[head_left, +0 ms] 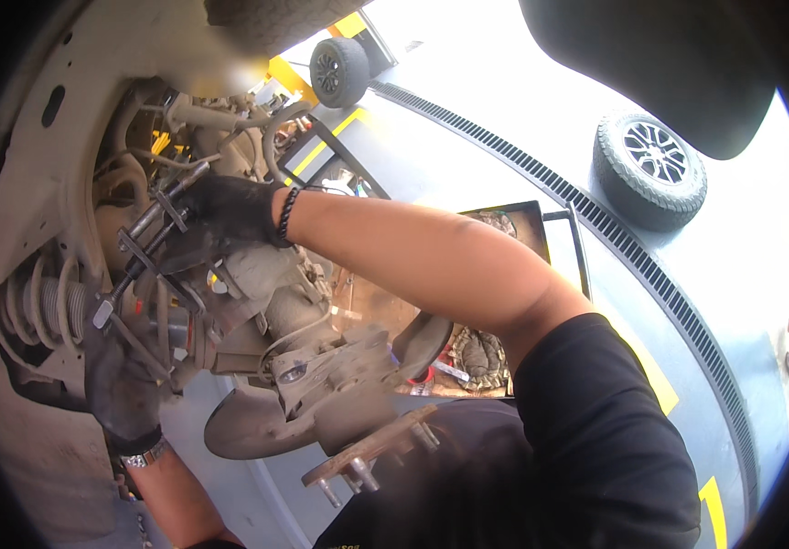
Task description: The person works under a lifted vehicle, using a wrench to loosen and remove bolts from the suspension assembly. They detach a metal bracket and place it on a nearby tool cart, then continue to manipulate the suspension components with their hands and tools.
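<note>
A long metal screw tool with crossbars, like a spring compressor (149, 220), lies slantwise among the dusty suspension parts. My right hand (230, 212), in a black glove, is closed on its upper part near a crossbar. Below the tool's lower end is my left hand (124, 393), also gloved and closed; what its fingers grip is hidden and blurred. A light rectangular piece (101, 313) shows just above it. To the left is a coil spring (51, 306). A wheel hub with bolts (371, 448) juts out close to my body.
Past my right arm stands an open-topped tray (533, 229) holding tools and cloths. One loose wheel (655, 165) lies on the floor at right, another tyre (339, 71) farther back. A floor grating (541, 165) curves between them. The vehicle's body panel (19, 192) borders the left.
</note>
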The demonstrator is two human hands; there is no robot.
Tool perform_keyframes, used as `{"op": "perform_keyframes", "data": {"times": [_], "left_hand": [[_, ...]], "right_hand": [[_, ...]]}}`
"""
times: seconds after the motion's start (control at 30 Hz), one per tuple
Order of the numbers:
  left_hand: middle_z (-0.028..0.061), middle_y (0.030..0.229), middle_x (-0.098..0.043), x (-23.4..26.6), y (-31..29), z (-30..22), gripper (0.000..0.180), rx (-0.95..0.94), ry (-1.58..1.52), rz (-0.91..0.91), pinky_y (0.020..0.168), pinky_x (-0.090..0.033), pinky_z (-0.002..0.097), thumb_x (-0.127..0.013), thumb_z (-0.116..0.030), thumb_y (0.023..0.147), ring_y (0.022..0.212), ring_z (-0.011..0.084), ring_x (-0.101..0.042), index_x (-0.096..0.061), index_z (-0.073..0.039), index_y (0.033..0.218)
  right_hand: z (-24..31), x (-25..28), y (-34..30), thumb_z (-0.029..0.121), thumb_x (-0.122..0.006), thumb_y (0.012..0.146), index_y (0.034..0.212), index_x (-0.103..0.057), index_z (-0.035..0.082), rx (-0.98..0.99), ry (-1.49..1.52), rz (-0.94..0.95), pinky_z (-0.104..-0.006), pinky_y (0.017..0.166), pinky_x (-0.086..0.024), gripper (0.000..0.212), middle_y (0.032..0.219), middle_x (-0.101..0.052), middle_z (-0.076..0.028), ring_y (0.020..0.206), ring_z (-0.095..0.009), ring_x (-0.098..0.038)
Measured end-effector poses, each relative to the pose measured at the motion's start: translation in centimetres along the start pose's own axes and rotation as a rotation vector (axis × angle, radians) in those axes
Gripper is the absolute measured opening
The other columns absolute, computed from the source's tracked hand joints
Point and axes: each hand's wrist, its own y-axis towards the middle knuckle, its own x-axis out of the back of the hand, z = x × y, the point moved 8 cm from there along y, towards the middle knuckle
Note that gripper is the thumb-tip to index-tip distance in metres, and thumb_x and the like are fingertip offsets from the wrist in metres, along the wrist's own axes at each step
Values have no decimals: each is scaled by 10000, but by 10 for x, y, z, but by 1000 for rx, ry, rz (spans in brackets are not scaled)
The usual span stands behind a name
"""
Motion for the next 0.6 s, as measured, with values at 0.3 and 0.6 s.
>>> {"op": "perform_keyframes", "data": {"times": [0.3,0.6], "left_hand": [[206,1249,-533,-23,5,-25,530,-871,1868,122,1011,-374,437,-548,-296,905,1174,377,-494,-431,15,1318],[193,1361,-455,0,21,-23,544,-447,1143,-119,986,-396,348,-519,-134,917,1200,265,-488,-317,33,1395]], "right_hand": [[-14,1,7,266,-743,759,1004,-659,33,186,-356,-37,-325,749,-512,349,964,-687,-134,836,-203,-652],[-5,-1,0,187,-744,717,983,-658,24,58,-158,-29,-331,729,-523,324,921,-683,-146,807,-234,-658]]}}
